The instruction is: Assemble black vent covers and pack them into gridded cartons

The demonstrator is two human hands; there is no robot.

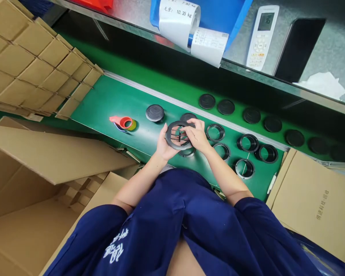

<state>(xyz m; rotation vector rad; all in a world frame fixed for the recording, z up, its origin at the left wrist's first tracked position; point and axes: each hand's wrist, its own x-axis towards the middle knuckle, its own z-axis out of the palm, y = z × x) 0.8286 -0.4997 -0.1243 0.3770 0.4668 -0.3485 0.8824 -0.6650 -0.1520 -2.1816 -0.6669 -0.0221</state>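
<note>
Holding black slatted ring [167, 139] up in both hands | left hand [164, 145] cradling its rim | right hand [196, 134] grasping its far edge | metal-rimmed rings [215, 132] just right of it

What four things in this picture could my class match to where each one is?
Things:
1. ring
2. remote
3. red tool
4. carton

Places:
A. on the shelf
B. on the green bench, left of the hands
C. held by the left hand and right hand
D. beside the green bench, at the person's right

Pairs: 1-C, 2-A, 3-B, 4-D
</note>
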